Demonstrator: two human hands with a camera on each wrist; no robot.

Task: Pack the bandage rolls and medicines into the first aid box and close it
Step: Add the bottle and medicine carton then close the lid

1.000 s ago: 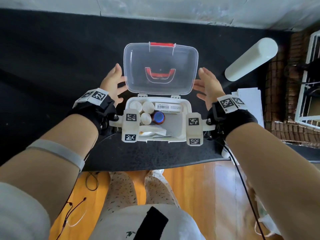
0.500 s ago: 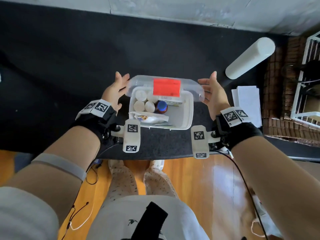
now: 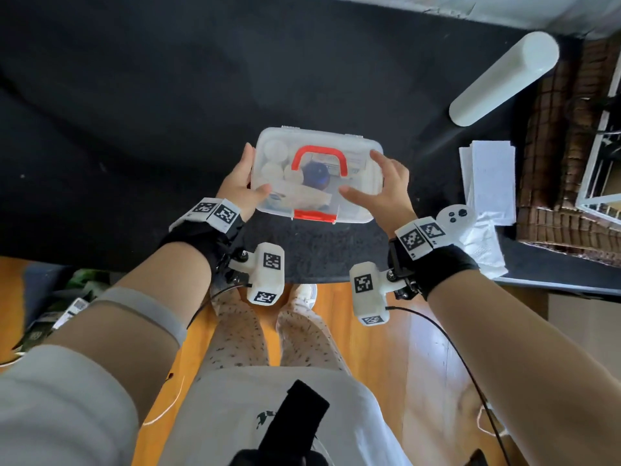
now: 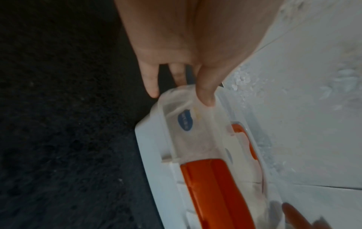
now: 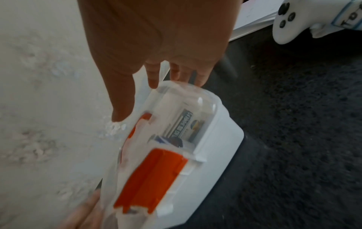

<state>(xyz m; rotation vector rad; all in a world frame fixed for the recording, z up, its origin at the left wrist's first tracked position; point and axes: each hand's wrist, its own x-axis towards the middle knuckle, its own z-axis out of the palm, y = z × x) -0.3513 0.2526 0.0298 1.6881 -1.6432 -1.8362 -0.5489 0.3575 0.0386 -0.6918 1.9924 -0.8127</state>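
Pressing the just-lowered lid (image 3: pixel 319 142) onto the first aid box (image 3: pixel 356 216), left grip (image 3: pixel 240 186) and right grip (image 3: pixel 386 191) flat-fingered, latch (image 3: pixel 314 215) probably next.

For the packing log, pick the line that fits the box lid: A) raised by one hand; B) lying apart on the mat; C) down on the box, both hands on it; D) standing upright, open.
C: the clear lid lies flat over the box, with the left hand and right hand on it.

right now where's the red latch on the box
In the head view the red latch sits on the box's near edge, between the left hand and right hand.
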